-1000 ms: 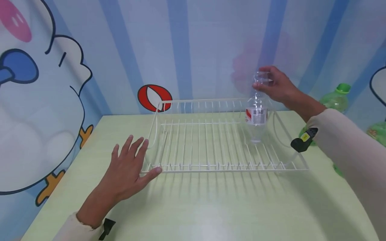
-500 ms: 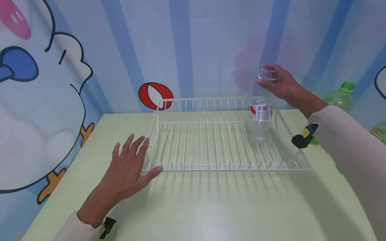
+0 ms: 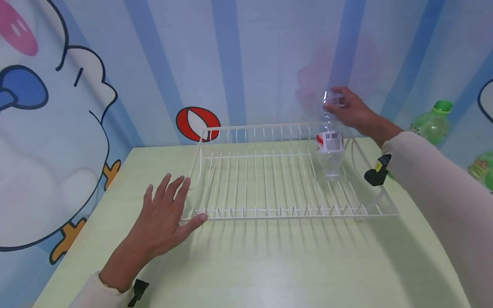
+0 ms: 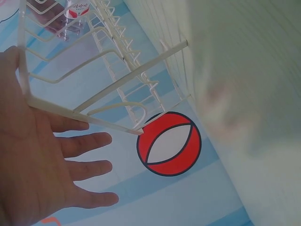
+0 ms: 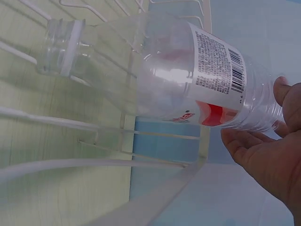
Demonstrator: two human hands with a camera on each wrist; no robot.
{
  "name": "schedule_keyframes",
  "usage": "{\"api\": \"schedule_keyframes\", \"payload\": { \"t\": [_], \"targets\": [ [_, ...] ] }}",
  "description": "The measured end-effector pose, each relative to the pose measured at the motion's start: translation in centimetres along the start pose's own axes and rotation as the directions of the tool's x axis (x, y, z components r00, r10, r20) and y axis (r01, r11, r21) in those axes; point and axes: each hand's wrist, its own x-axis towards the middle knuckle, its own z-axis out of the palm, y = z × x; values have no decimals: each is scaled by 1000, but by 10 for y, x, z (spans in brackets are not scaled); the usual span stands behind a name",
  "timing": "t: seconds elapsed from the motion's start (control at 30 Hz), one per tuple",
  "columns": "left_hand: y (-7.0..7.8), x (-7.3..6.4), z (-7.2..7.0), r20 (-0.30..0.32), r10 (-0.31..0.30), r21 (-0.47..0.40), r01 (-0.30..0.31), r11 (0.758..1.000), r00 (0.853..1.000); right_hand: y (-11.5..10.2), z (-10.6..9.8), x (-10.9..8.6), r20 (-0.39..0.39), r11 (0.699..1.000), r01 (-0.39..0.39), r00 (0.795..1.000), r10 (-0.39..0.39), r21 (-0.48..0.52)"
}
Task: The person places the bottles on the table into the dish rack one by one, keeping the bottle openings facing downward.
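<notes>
My right hand (image 3: 356, 112) grips a clear plastic bottle (image 3: 329, 143) by its base, thumb and fingers curled round it. The bottle is upside down, with a white and red label and a barcode. In the right wrist view its uncapped neck (image 5: 63, 47) points down among the wires of a white wire dish rack (image 3: 285, 217). Whether the neck touches the wires, I cannot tell. At the rack's front left corner is my left hand (image 3: 161, 222), fingers spread and nearly straight. The left wrist view shows that hand (image 4: 37, 169) touching the rack's end frame.
The rack stands on a pale green table (image 3: 246, 265) against a blue striped wall with a printed red ball (image 3: 198, 124). To the right, partly behind my sleeve, stands a green bottle (image 3: 431, 124) with a green cap. Another green bottle (image 3: 481, 169) shows at the right edge.
The bottle's upper end, with my right hand, has swayed slightly right and then back left. Its neck sits a little farther back and right. My left hand has stayed in place.
</notes>
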Motion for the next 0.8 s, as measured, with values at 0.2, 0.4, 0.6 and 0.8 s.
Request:
{"api": "schedule_keyframes", "payload": {
  "t": [0.2,0.4,0.6,0.8],
  "targets": [
    [0,0,0,-11,5,-2,-5,1000,1000,2,-3,4,16,1000,-12,1000,12,-27],
    [0,1,0,-8,6,-13,-6,1000,1000,3,-5,2,23,998,-41,999,42,-48],
    [0,1,0,0,-1,-8,1,1000,1000,7,-6,2,38,998,-62,997,63,-30],
    [0,0,1,4,-6,-13,6,1000,1000,7,-6,-1,17,998,-51,999,51,-25]
  ]
}}
